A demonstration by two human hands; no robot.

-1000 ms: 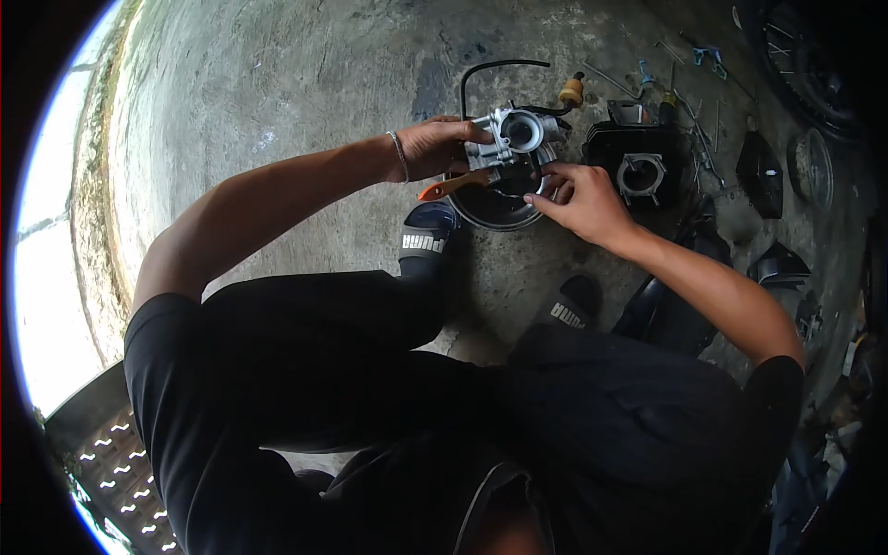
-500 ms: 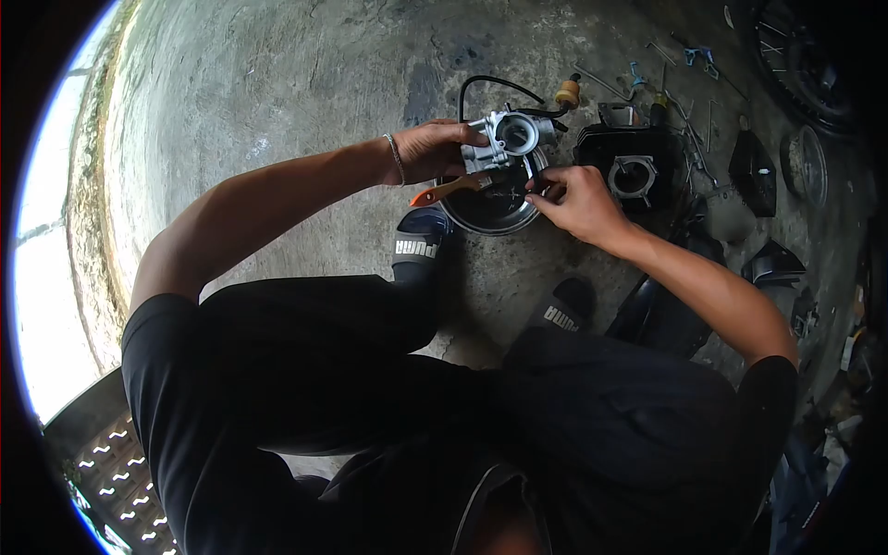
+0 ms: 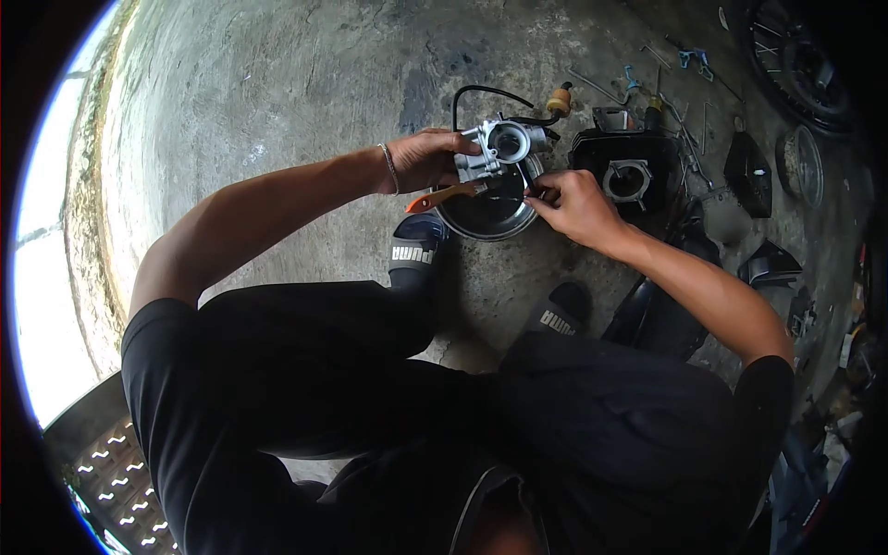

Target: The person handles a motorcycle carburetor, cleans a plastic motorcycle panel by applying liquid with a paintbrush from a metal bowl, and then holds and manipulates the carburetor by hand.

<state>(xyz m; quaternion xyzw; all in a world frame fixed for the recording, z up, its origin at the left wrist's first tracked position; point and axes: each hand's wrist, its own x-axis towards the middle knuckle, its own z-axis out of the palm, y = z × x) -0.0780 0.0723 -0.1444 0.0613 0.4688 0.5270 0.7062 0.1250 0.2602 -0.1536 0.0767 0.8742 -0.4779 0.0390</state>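
Note:
A silver carburetor (image 3: 490, 157) is in my left hand (image 3: 425, 157), which closes around its left side above a round metal bowl (image 3: 462, 231). Its round bore faces up. A black hose (image 3: 481, 89) loops out behind it. My right hand (image 3: 578, 205) pinches a slim, dark piece (image 3: 528, 182) whose upper end reaches the lower right of the carburetor; its exact kind is unclear. A paintbrush with an orange handle (image 3: 427, 200) rests across the bowl's left rim, below my left hand.
A black engine cylinder (image 3: 592, 157) stands right of the bowl. A yellow-orange filter (image 3: 559, 100), wrenches (image 3: 597, 85), blue-handled tools (image 3: 696, 60) and a black triangular part (image 3: 747, 173) lie around it. A spoked wheel (image 3: 805, 69) is at the upper right. My sandals (image 3: 414, 248) are below the bowl.
The carburetor has shifted slightly left and down in view, along with the filter and hose. Both hands keep their hold, and the right hand stays close beside the carburetor.

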